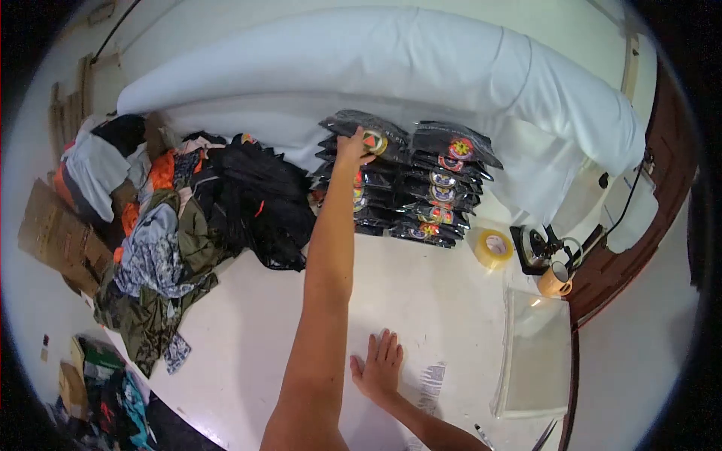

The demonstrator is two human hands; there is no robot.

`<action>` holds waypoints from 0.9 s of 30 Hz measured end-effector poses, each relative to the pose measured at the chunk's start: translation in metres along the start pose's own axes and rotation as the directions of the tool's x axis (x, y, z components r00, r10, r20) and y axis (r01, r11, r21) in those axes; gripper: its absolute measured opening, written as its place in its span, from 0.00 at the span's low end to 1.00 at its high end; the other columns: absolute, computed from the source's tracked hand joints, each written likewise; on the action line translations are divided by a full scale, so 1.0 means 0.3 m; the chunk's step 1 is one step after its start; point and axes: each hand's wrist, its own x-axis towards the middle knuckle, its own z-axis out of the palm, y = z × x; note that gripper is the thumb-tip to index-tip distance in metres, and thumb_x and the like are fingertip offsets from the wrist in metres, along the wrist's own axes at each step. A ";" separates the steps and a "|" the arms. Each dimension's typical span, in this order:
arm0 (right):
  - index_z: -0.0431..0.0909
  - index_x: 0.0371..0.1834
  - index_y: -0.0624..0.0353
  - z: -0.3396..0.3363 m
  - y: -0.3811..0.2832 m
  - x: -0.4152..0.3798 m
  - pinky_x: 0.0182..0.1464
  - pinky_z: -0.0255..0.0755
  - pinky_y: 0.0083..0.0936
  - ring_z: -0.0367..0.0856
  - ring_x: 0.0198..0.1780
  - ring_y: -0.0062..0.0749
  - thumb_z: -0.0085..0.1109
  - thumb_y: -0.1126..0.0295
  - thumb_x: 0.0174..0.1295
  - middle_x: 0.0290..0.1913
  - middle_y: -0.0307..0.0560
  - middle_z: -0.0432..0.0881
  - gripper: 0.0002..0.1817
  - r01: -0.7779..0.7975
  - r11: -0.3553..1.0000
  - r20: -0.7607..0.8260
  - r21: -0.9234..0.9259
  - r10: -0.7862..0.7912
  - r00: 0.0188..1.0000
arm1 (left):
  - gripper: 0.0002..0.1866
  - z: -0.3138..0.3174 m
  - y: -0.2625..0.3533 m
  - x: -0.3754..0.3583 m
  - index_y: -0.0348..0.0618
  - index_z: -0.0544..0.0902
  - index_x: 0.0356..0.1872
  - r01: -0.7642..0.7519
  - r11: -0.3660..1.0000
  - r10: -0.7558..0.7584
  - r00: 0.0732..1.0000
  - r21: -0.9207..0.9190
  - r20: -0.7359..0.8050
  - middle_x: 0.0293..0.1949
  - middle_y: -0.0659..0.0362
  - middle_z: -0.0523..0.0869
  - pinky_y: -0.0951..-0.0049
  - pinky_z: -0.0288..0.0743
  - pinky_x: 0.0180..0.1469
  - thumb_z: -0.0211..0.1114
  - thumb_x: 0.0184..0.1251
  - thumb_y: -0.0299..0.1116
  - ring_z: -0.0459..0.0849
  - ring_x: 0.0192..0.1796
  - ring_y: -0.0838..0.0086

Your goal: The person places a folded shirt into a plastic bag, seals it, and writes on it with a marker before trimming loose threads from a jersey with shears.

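Note:
My left hand reaches far forward and rests on the top black garment in a clear plastic packet, near its round badge. Its thumb and fingers look spread over the packet, not closed around it. Below that packet lies a stack of similar black packets. A second stack of black packets with colourful badges stands right beside it. Nearer to me, my right hand lies flat on the white table, fingers apart and holding nothing. Dark printed marks show on the tabletop beside it.
Left: a heap of loose clothes and a cardboard box. Right: a tape roll, an iron, an orange mug and clear plastic sleeves. A white fabric roll spans the back. Scissors lie near the front edge.

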 end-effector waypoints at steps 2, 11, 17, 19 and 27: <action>0.61 0.65 0.70 -0.007 0.000 0.006 0.68 0.43 0.59 0.44 0.72 0.65 0.49 0.50 0.62 0.69 0.73 0.50 0.36 -0.014 0.999 -0.007 0.029 0.014 1.000 | 0.40 -0.009 0.003 -0.029 0.27 0.47 0.63 0.062 0.835 0.026 0.988 0.547 -0.151 0.42 0.41 0.80 0.55 0.84 0.34 0.64 0.64 0.40 0.85 0.33 0.58; 0.58 0.66 0.70 -0.014 0.000 0.003 0.69 0.38 0.60 0.41 0.73 0.65 0.49 0.50 0.61 0.70 0.72 0.47 0.38 -0.040 0.993 0.038 0.108 0.037 0.999 | 0.36 0.020 -0.065 -0.032 0.35 0.49 0.61 -0.155 0.975 0.200 0.922 0.158 -0.333 0.44 0.39 0.76 0.62 0.88 0.31 0.64 0.58 0.19 0.85 0.32 0.60; 0.59 0.65 0.69 -0.014 0.002 -0.001 0.68 0.40 0.60 0.43 0.72 0.66 0.51 0.49 0.60 0.70 0.72 0.49 0.38 -0.030 0.994 0.021 0.104 0.028 0.999 | 0.27 0.072 -0.040 0.005 0.35 0.55 0.58 -0.151 0.986 0.164 0.879 0.065 -0.447 0.47 0.38 0.75 0.61 0.88 0.33 0.59 0.62 0.19 0.86 0.35 0.59; 0.58 0.66 0.69 -0.018 0.000 0.003 0.68 0.39 0.60 0.42 0.72 0.66 0.51 0.49 0.60 0.70 0.72 0.49 0.39 -0.037 0.995 0.034 0.090 0.034 0.999 | 0.27 0.082 -0.040 0.045 0.35 0.55 0.57 -0.152 0.986 0.168 0.855 0.072 -0.491 0.46 0.38 0.76 0.62 0.88 0.32 0.59 0.62 0.19 0.86 0.34 0.58; 0.59 0.66 0.69 -0.014 0.007 0.003 0.68 0.39 0.60 0.43 0.72 0.66 0.51 0.49 0.59 0.70 0.72 0.48 0.39 -0.030 0.993 0.012 0.115 0.029 1.000 | 0.33 0.055 0.006 0.015 0.28 0.54 0.51 -0.071 0.970 0.184 0.842 0.234 -0.507 0.46 0.35 0.75 0.62 0.88 0.30 0.70 0.53 0.22 0.87 0.31 0.56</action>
